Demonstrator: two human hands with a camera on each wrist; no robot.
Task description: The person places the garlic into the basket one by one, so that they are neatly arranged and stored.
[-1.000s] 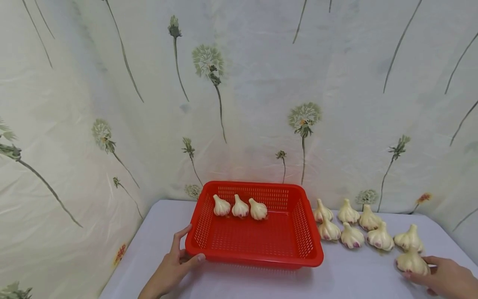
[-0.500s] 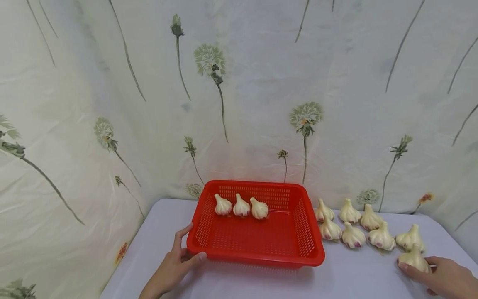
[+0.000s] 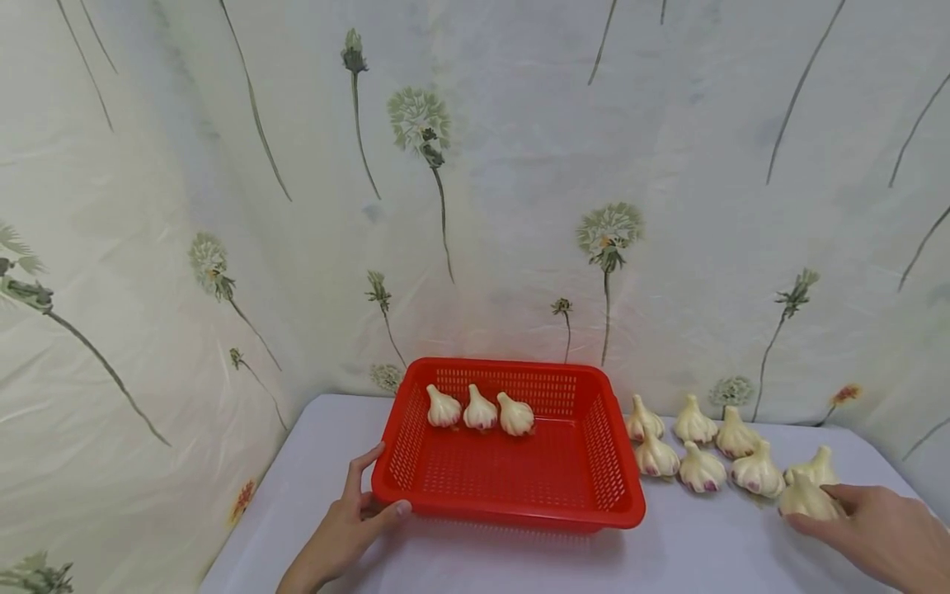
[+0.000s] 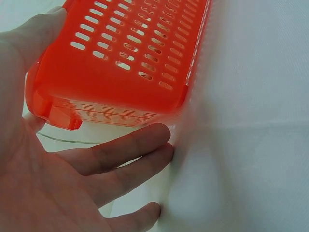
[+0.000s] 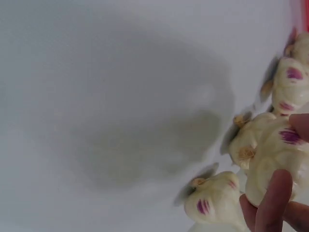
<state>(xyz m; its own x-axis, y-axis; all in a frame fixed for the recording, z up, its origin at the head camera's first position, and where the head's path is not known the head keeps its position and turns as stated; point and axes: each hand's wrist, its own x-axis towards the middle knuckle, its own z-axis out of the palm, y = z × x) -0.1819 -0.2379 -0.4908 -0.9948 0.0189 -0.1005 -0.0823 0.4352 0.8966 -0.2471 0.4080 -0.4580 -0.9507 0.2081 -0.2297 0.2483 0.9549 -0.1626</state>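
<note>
At the red plastic basket's (image 3: 507, 516) front left corner, my left hand (image 3: 343, 528) grips the rim between thumb and index finger. In the left wrist view its other fingers (image 4: 130, 169) stretch out under the corner, near the table. Three garlic bulbs (image 3: 479, 410) stand in a row along the basket's back left. My right hand (image 3: 879, 524) holds a garlic bulb (image 3: 806, 498) in its fingertips, above the white table. Behind the held bulb, partly hidden by it, stands another garlic bulb (image 3: 818, 466). The right wrist view shows the held bulb's (image 5: 277, 154) purple-streaked skin between thumb and fingers.
Several garlic bulbs (image 3: 701, 469) stand in two rough rows right of the basket, close to its right wall. A white cloth covers the table (image 3: 712, 553). A curtain with a dandelion print (image 3: 609, 239) hangs behind and at the sides.
My right hand has lifted the front garlic bulb off the table and moved it slightly left and away from me. The left hand and the basket stay in place.
</note>
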